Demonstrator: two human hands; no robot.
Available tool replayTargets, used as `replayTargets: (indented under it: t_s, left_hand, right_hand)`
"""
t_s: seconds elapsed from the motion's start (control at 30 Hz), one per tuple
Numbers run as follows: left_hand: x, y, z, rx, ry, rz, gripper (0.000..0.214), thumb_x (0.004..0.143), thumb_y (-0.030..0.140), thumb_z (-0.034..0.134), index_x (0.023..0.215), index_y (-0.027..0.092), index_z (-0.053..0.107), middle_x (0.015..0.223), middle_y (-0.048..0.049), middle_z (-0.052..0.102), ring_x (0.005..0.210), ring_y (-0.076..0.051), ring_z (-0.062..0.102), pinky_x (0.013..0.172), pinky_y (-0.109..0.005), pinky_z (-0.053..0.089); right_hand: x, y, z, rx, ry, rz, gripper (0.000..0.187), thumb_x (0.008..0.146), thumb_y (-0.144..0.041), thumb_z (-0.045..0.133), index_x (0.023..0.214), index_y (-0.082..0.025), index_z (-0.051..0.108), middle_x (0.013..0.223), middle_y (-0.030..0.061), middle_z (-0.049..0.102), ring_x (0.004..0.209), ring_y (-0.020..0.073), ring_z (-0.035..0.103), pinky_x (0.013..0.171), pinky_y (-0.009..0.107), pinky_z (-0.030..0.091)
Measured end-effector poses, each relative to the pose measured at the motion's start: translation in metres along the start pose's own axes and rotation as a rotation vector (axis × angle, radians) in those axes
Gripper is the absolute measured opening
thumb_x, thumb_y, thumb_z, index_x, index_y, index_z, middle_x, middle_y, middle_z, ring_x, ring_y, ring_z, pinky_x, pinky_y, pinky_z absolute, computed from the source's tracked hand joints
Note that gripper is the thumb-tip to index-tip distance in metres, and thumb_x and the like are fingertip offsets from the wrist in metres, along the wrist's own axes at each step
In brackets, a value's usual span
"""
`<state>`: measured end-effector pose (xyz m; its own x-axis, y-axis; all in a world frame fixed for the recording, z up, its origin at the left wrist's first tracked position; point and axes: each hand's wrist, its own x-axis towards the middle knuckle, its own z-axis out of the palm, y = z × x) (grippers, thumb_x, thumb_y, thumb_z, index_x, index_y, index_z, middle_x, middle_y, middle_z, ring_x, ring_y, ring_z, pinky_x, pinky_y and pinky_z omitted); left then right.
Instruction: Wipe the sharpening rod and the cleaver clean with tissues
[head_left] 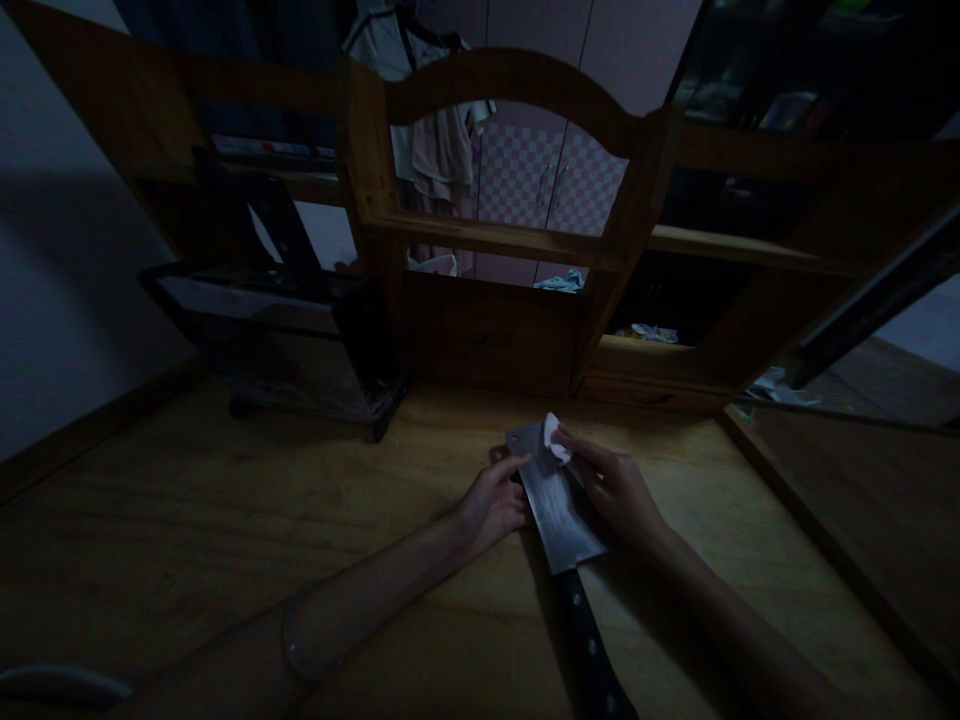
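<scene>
A steel cleaver lies flat on the wooden table, its dark riveted handle pointing toward me. My left hand rests at the blade's left edge, fingers curled against it. My right hand is on the blade's right side and pinches a small white tissue against the far end of the blade. The room is dim.
A dark wire rack with a black holder stands at the back left of the table. A wooden shelf unit rises behind the cleaver, with small items on its ledges. A lower wooden surface adjoins on the right.
</scene>
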<state>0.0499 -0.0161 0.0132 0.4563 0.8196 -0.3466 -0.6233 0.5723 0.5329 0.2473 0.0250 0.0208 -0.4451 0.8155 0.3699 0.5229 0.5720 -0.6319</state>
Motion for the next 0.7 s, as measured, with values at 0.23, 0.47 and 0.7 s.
replayTargets:
  t_s: [0.23, 0.47, 0.7]
  left_hand:
    - [0.004, -0.006, -0.003, 0.026, 0.03, 0.063, 0.023, 0.083, 0.02, 0.061, 0.104, 0.012, 0.06, 0.077, -0.0091, 0.068, 0.064, -0.016, 0.065, 0.067, -0.027, 0.05]
    - [0.006, -0.006, -0.007, 0.021, 0.036, 0.049, 0.017, 0.084, 0.024, 0.059, 0.095, 0.01, 0.061, 0.075, -0.0101, 0.068, 0.063, -0.017, 0.065, 0.066, -0.028, 0.051]
    - [0.005, -0.004, -0.008, -0.007, 0.03, 0.013, 0.022, 0.087, 0.027, 0.055, 0.092, 0.008, 0.063, 0.074, -0.012, 0.068, 0.065, -0.018, 0.066, 0.069, -0.028, 0.051]
  right_hand:
    - [0.0, -0.007, -0.003, 0.01, 0.013, 0.068, 0.038, 0.092, -0.019, 0.046, 0.127, -0.025, 0.062, 0.126, 0.0063, 0.065, 0.104, 0.0237, 0.068, 0.082, 0.034, 0.056]
    - [-0.002, -0.011, -0.004, -0.053, 0.022, 0.138, 0.038, 0.094, -0.025, 0.045, 0.127, -0.021, 0.063, 0.103, 0.0078, 0.075, 0.076, 0.0213, 0.072, 0.065, 0.029, 0.054]
    - [-0.003, -0.015, -0.005, -0.133, 0.014, 0.146, 0.039, 0.093, -0.025, 0.045, 0.125, -0.016, 0.064, 0.08, 0.0061, 0.076, 0.057, 0.0175, 0.066, 0.054, 0.024, 0.046]
